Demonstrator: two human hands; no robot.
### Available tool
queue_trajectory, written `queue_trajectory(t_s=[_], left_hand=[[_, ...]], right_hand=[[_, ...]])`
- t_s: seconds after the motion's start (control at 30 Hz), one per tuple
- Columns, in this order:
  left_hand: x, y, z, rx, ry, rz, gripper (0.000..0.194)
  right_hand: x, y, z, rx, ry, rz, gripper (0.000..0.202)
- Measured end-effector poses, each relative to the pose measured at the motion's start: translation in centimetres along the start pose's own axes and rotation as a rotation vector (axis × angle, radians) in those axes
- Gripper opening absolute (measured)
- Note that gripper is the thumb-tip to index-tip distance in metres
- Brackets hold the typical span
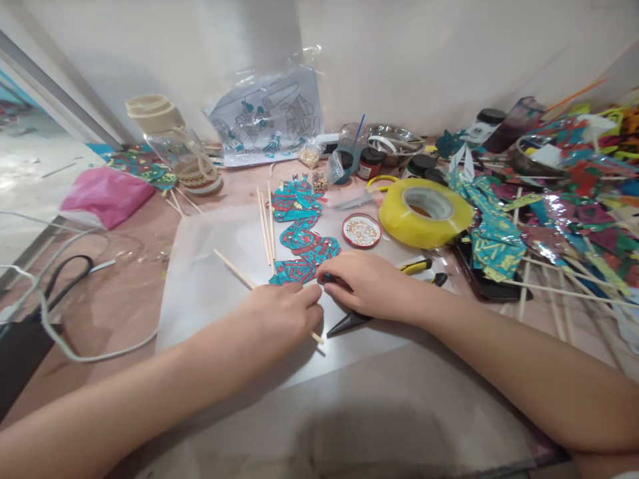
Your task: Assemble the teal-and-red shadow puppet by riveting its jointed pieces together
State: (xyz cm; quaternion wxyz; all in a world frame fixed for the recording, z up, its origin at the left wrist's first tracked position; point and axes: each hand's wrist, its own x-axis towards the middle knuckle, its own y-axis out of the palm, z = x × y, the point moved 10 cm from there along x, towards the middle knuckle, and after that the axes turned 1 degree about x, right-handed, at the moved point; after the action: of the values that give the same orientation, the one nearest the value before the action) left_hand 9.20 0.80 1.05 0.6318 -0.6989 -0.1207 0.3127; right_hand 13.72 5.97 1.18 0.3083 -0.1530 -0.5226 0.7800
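Note:
A teal-and-red painted cut-out figure [305, 234] with small metallic dots at its joints lies on the white sheet [192, 303]. At its lower end, my right hand [372, 283] is closed, thumb and fingers pinching the figure's edge. My left hand [284, 309] is closed beside it, fingertips almost meeting the right ones. A thin wooden stick [232, 269] passes through the left hand, both ends showing. Black-tipped pliers with yellow-and-black handles [349, 322] lie partly hidden under my right hand. Several loose sticks [264, 226] rest left of the figure.
A red-rimmed lid [361, 231] holds tiny rings. A yellow tape roll [424, 211] sits behind the pliers. Painted cut-outs on sticks [499, 233] pile up at right, over a black phone [486, 283]. A bottle [174, 146], pink bag [107, 197] and white cable [84, 357] occupy the left.

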Motion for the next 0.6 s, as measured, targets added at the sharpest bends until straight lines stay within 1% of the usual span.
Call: queue_trajectory(t_s=[0.07,0.2,0.27,0.47,0.6], left_hand=[[-0.14,-0.09,-0.17,0.012,0.007,-0.001,0.014],[-0.72,-0.29,0.44,-0.042,0.004,-0.087,0.02],[-0.93,-0.27,0.72,-0.055,0.001,-0.104,0.024],[-0.9,-0.64,0.36,-0.044,0.015,-0.084,0.024],[-0.82,-0.25,0.4,-0.095,0.008,-0.077,0.022]], right_hand=[[-0.03,-0.03,0.04,0.007,-0.004,-0.003,0.019],[-0.07,-0.1,0.17,0.009,-0.006,-0.004,0.018],[-0.09,-0.16,0.24,0.01,-0.007,-0.004,0.019],[-0.09,-0.25,0.29,0.018,-0.007,-0.005,0.019],[-0.04,-0.16,0.27,0.012,-0.01,-0.003,0.019]])
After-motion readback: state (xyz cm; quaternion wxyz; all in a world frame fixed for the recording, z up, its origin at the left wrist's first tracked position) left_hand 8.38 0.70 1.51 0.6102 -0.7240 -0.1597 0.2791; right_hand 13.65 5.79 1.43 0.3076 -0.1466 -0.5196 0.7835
